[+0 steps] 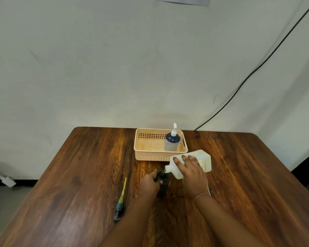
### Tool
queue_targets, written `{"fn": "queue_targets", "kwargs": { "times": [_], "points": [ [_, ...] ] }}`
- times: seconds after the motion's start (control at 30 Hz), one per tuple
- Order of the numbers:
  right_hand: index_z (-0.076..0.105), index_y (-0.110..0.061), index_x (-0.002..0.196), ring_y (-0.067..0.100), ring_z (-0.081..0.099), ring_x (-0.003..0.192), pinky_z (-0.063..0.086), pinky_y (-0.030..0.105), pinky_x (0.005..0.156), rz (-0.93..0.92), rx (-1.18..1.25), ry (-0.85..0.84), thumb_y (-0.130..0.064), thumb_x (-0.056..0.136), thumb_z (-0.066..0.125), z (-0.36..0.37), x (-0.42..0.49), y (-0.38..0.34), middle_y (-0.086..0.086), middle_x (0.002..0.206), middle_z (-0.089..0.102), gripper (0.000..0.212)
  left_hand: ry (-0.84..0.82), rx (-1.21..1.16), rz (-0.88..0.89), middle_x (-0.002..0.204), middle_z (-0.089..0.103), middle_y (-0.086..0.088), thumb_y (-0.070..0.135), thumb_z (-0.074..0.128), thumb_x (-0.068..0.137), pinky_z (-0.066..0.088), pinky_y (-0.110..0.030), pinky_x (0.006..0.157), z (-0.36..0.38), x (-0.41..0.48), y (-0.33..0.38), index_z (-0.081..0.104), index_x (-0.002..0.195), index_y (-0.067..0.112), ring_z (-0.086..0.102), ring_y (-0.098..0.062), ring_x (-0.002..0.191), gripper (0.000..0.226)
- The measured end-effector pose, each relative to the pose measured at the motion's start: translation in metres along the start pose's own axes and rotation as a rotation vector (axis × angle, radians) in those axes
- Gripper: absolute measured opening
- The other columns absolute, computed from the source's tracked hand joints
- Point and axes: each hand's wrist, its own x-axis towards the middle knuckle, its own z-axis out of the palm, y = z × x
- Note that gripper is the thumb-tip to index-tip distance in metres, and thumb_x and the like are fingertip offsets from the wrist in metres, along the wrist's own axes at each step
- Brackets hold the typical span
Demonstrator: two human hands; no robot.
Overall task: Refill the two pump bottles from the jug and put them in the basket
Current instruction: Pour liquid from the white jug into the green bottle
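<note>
Pale, matte wall (114,68) fills the far half of the view; a black cable (257,66) hangs diagonally down its right side to the table's far edge.

Wooden table (70,175): dark, glossy brown veneer with strong streaked grain, rounded far corners.

Beige plastic basket (151,155), rectangular, perforated walls, sits far-centre. In its right end stands a pump bottle (172,142), upright: dark blue shoulder, pale lower body, white pump head.

White plastic jug (203,160), squarish and slightly stained, tipped on its side just near-right of the basket, spout pointing left and down. Right hand (191,168) lies over its neck end, fingers spread around it, gripping.

Spout meets the mouth of a dark bottle (163,182), open-topped, standing on the table. Left hand (150,182) wraps its left side, holding it. Details of the bottle are blurred.

Loose pump (120,202) lies on the table to the left, apart: grey head nearest, yellowish dip tube pointing far.
</note>
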Motion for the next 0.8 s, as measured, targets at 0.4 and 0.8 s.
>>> {"fn": "queue_targets", "kwargs": {
  "times": [0.4, 0.8],
  "points": [
    [0.054, -0.025, 0.126, 0.034, 0.059, 0.112, 0.048, 0.052, 0.089, -0.011, -0.029, -0.010, -0.019, 0.055, 0.087, 0.0023, 0.0011, 0.0000, 0.009, 0.119, 0.065, 0.079, 0.000, 0.013, 0.006, 0.141, 0.045, -0.005, 0.010, 0.055, 0.091, 0.044, -0.036, 0.103, 0.0004, 0.0006, 0.0000, 0.035, 0.143, 0.024, 0.044, -0.024, 0.129, 0.057],
    [0.056, -0.024, 0.124, 0.035, 0.060, 0.110, 0.048, 0.052, 0.089, -0.040, -0.045, 0.029, -0.019, 0.053, 0.088, 0.0044, 0.0014, -0.0012, 0.010, 0.118, 0.066, 0.078, -0.002, -0.022, -0.008, 0.141, 0.047, -0.004, 0.010, 0.056, 0.090, 0.043, -0.036, 0.104, 0.0008, 0.0003, -0.0012, 0.038, 0.142, 0.025, 0.044, -0.023, 0.129, 0.057]
  ]
}}
